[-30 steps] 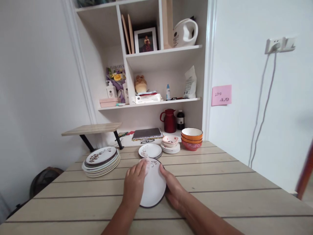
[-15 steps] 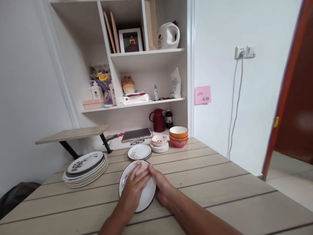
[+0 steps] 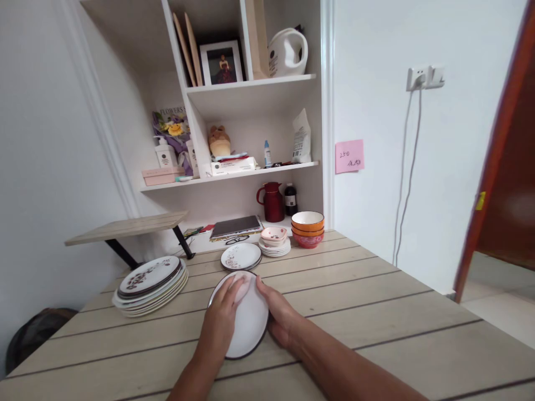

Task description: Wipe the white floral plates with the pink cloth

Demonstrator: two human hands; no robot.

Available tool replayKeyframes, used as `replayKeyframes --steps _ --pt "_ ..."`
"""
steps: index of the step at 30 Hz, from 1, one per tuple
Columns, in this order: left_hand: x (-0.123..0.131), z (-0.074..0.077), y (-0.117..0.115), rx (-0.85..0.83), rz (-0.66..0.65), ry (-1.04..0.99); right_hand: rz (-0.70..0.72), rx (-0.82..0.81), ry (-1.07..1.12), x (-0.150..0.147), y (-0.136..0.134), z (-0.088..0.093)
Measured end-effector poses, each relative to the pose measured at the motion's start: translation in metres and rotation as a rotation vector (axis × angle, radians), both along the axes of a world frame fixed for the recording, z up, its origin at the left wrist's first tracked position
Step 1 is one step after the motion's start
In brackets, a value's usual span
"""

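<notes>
Gripping a dark-rimmed white plate (image 3: 249, 329) by its edge, the right hand (image 3: 279, 313) sits opposite the left hand (image 3: 222, 309) — half-curled around a pale wad (image 3: 243, 288) held to the plate.

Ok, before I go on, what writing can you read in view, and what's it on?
"FLOWERS S", cut off: bouquet backing.
"250", handwritten, as best I can read: pink note; its lower line is unclear.
Too small or blurred: print on the pump bottle, white box, pouch, dark bottle and white jug.
Held plate: no text visible.
</notes>
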State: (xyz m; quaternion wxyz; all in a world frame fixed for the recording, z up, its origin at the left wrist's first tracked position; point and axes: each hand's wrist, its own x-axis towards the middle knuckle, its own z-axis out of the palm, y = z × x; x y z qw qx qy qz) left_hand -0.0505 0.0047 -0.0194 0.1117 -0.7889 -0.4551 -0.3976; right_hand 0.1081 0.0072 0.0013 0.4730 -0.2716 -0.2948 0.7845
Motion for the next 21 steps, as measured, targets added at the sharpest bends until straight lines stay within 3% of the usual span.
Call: replayKeyframes --steps 7,18,21 --pt "0.000 0.006 -0.001 0.134 -0.122 0.115 -0.016 0.013 -0.001 0.001 0.000 0.003" --pt "0.013 0.021 -0.017 0.010 -0.224 0.290 0.007 -0.100 0.055 0.007 0.006 0.007" --pt "0.014 0.023 -0.019 0.002 -0.217 0.346 -0.044 -0.144 0.096 0.015 0.012 0.010"
